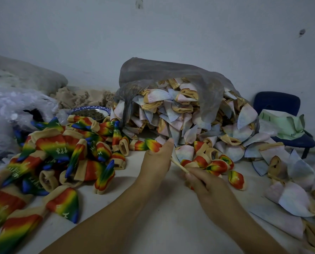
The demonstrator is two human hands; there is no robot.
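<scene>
Rainbow sock (152, 145), gripped in the left hand (157, 160), has its beige cuff (178, 165) pinched and pulled taut by the right hand (206, 182), likely to turn it out.

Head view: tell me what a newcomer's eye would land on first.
The heap of rainbow socks sprawled across the left of the table jumps out first, vivid against the pale surface. Behind centre, a clear plastic bag spills a mound of pale inside-out socks toward the right. In front, the left grip and right grip, both bare hands, stretch one held sock between them.
</scene>
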